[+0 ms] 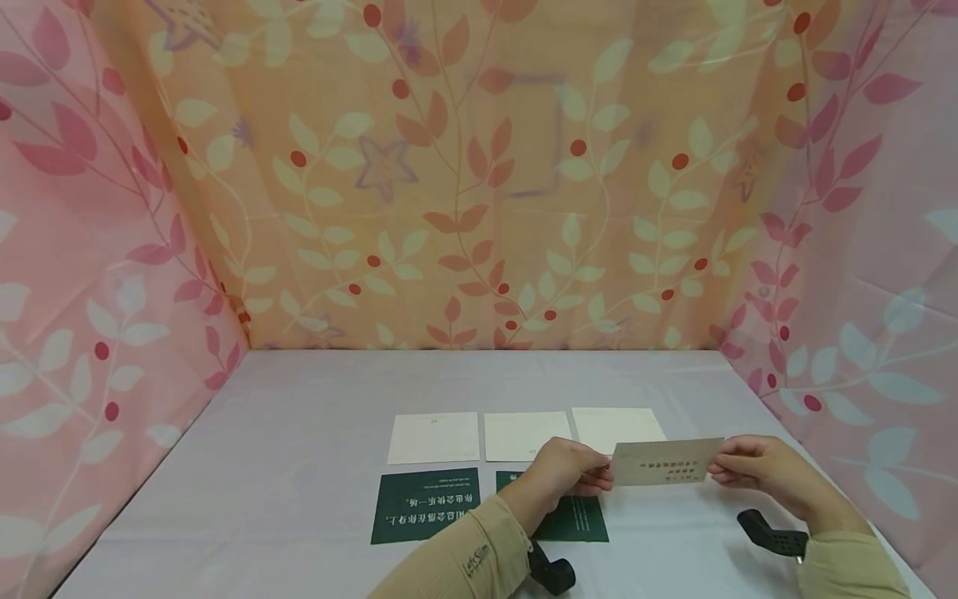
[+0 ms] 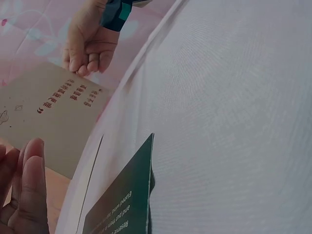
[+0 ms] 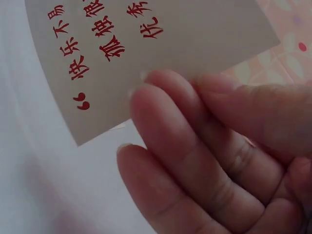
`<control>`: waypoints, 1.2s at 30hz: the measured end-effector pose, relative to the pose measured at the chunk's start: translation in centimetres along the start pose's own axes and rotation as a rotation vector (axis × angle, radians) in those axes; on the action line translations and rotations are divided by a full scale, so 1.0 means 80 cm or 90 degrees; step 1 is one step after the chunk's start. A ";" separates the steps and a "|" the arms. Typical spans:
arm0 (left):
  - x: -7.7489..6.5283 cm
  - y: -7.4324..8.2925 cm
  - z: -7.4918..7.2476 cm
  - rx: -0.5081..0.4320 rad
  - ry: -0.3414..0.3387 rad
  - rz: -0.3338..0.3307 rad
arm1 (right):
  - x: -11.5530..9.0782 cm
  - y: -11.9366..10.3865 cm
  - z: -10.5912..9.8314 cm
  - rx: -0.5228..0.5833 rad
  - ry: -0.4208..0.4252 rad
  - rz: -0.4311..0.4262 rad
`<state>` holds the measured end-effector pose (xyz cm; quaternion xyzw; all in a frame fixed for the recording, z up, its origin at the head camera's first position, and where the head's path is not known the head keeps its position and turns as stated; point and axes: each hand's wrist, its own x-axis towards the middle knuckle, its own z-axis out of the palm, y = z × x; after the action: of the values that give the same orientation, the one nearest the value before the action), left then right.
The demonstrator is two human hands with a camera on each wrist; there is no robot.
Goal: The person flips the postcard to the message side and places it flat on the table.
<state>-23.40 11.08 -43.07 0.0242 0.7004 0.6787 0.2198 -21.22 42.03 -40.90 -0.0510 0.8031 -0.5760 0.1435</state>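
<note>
Both hands hold one beige card (image 1: 666, 462) with red printed characters, raised above the white table. My left hand (image 1: 563, 476) pinches its left edge, and my right hand (image 1: 763, 472) pinches the right edge between thumb and fingers. In the right wrist view the card (image 3: 102, 63) shows large red characters close by the fingertips (image 3: 156, 107). Below the left forearm lies a dark green card (image 1: 576, 520), partly covered by that hand and sleeve. Another green card (image 1: 427, 503) with white print lies to its left.
Three cream cards lie in a row behind the green ones: a left card (image 1: 432, 438), a middle card (image 1: 526, 434) and a right card (image 1: 615, 424). Leaf-patterned cloth (image 1: 479, 183) walls in the table (image 1: 299, 416) at the back and both sides.
</note>
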 end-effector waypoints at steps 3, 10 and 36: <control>-0.001 0.001 -0.001 -0.001 -0.002 -0.001 | -0.003 -0.003 -0.001 0.004 -0.013 0.000; -0.001 -0.002 -0.002 0.002 -0.014 0.014 | -0.003 0.001 -0.008 0.001 -0.042 -0.017; -0.001 -0.013 0.004 -0.015 0.035 0.009 | -0.006 0.004 -0.004 -0.045 -0.071 0.007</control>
<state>-22.91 11.30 -44.05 0.0082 0.6979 0.6888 0.1960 -20.82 42.58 -41.03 -0.0835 0.8142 -0.5425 0.1892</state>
